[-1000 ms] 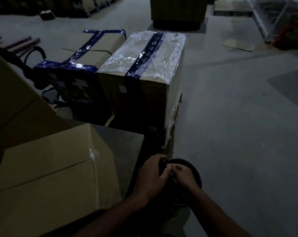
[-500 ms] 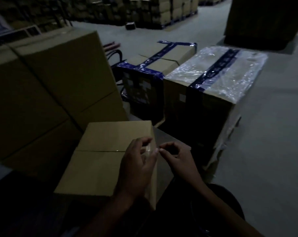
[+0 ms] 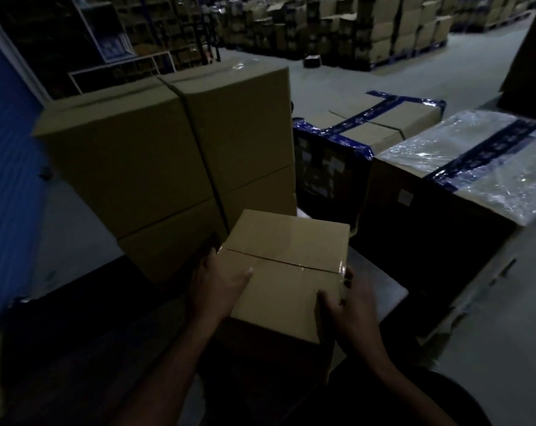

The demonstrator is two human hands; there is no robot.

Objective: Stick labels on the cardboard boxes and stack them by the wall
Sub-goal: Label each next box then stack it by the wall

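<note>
A small taped cardboard box point(image 3: 286, 265) sits in front of me on a grey platform point(image 3: 380, 290). My left hand point(image 3: 219, 287) grips its left side, thumb lying on the top. My right hand point(image 3: 348, 305) grips its right near corner, thumb on the top and fingers down the side. No label shows on the top. Behind it, a stack of larger cardboard boxes point(image 3: 174, 155) stands two high beside the blue wall point(image 3: 5, 179).
To the right stand a box with blue tape point(image 3: 374, 124) and a plastic-wrapped box point(image 3: 475, 167) with a blue stripe. Pallets of stacked cartons point(image 3: 368, 26) fill the far warehouse floor. Open grey floor point(image 3: 506, 348) lies at the right.
My hands left the dark round object low on the floor, came up to the small box and now hold it at both sides. The view swung left toward the stack.
</note>
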